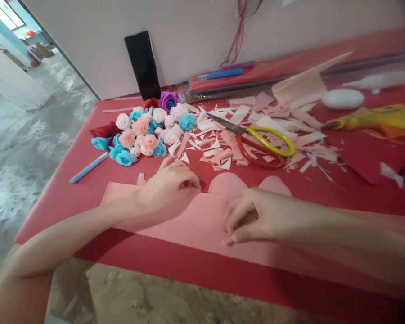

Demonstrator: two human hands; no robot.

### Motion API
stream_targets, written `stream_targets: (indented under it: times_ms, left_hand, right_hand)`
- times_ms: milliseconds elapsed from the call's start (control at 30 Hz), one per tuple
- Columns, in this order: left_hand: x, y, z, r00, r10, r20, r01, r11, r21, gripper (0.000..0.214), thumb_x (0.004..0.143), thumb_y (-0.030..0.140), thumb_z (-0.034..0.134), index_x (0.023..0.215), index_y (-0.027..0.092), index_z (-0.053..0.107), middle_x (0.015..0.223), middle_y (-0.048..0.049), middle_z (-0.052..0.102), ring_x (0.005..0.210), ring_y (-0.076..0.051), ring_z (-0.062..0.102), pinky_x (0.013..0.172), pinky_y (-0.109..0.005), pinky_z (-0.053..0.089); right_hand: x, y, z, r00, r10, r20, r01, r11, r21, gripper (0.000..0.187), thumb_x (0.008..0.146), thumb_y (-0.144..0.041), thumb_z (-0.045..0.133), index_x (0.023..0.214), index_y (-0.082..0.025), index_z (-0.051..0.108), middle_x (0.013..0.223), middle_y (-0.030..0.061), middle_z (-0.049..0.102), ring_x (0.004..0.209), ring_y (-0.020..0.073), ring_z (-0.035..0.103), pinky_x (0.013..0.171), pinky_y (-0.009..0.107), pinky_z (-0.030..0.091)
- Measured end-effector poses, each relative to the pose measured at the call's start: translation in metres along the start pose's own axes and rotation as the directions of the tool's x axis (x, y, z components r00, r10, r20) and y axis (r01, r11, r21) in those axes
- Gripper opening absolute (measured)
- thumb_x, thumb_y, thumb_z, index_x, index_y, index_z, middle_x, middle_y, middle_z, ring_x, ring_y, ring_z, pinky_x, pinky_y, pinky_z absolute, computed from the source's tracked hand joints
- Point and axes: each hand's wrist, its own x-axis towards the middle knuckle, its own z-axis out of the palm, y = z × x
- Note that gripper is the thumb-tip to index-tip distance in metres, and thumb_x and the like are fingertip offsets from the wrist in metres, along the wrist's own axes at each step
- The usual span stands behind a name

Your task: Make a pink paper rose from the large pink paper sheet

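A long pink crepe paper sheet (189,225) lies along the front of the red table. My left hand (170,184) rests at its upper edge with fingers curled together; what they hold, if anything, is hidden. Over the sheet, my right hand (253,216) is closed in a pinch on a small pink paper scrap (227,242). Two rounded pink paper pieces, one a petal shape (227,183) and another (275,183), lie just beyond the sheet. Scissors (256,135) with one yellow and one red handle lie open-bladed on paper offcuts, touched by neither hand.
Paper roses (148,144) cluster at the back left, before a leaning black phone (143,65). Pink and white offcuts (219,139) cover the middle. A blue pen (87,168) lies left. A yellow glue gun (378,119) and a white oval object (343,98) are at right.
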Motion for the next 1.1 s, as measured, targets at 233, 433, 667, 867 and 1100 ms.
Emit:
stream_targets:
  times_ms: [233, 433, 667, 867, 1100]
  left_hand:
    - [0.002, -0.005, -0.001, 0.999, -0.032, -0.001, 0.032, 0.999, -0.023, 0.009, 0.076, 0.023, 0.063, 0.068, 0.019, 0.065, 0.073, 0.004, 0.069, 0.073, -0.012, 0.056, 0.085, -0.035, 0.03]
    - [0.004, -0.004, -0.003, 0.996, -0.093, 0.002, 0.093, 0.994, -0.063, 0.009, 0.076, 0.023, 0.062, 0.068, 0.019, 0.064, 0.071, 0.0034, 0.068, 0.072, -0.012, 0.056, 0.083, -0.035, 0.032]
    - [0.002, 0.001, -0.006, 0.985, -0.161, -0.064, 0.149, 0.975, -0.164, 0.005, 0.08, 0.017, 0.053, 0.075, 0.016, 0.055, 0.072, 0.0022, 0.066, 0.066, -0.01, 0.058, 0.078, -0.033, 0.039]
    - [-0.006, 0.02, -0.017, 0.97, -0.104, -0.22, 0.05, 0.97, -0.237, 0.016, 0.08, 0.006, 0.043, 0.072, 0.016, 0.052, 0.071, 0.0019, 0.063, 0.074, -0.011, 0.055, 0.076, -0.029, 0.04]
    - [-0.02, 0.051, -0.023, 0.896, 0.14, -0.421, -0.286, 0.908, -0.307, 0.011, 0.08, 0.008, 0.05, 0.085, 0.015, 0.056, 0.086, -0.0029, 0.065, 0.084, -0.012, 0.054, 0.084, -0.031, 0.04]
  right_hand:
    - [0.0, 0.001, 0.0, 0.999, -0.011, -0.041, 0.013, 0.998, 0.061, 0.008, 0.063, -0.03, 0.069, 0.063, -0.023, 0.074, 0.064, 0.0016, 0.071, 0.06, 0.0176, 0.063, 0.054, 0.025, 0.046]
    - [-0.001, 0.0, 0.0, 0.998, -0.003, -0.057, 0.009, 0.993, 0.115, 0.008, 0.061, -0.031, 0.07, 0.06, -0.024, 0.073, 0.061, 0.0008, 0.071, 0.059, 0.0174, 0.062, 0.053, 0.025, 0.046]
    - [-0.002, -0.007, -0.003, 0.999, 0.027, -0.04, -0.021, 0.991, 0.135, 0.004, 0.062, -0.026, 0.07, 0.059, -0.024, 0.073, 0.06, 0.0005, 0.07, 0.06, 0.0179, 0.063, 0.055, 0.024, 0.049]
    - [-0.011, -0.035, 0.0, 0.983, 0.025, -0.182, 0.029, 0.957, 0.29, 0.008, 0.064, -0.028, 0.068, 0.06, -0.023, 0.073, 0.069, 0.0027, 0.065, 0.056, 0.014, 0.058, 0.047, 0.022, 0.049]
    - [-0.019, -0.048, 0.01, 0.853, -0.119, -0.508, 0.325, 0.883, 0.339, 0.011, 0.07, -0.02, 0.067, 0.063, -0.027, 0.072, 0.068, -0.0023, 0.063, 0.055, 0.0073, 0.053, 0.044, 0.014, 0.041]
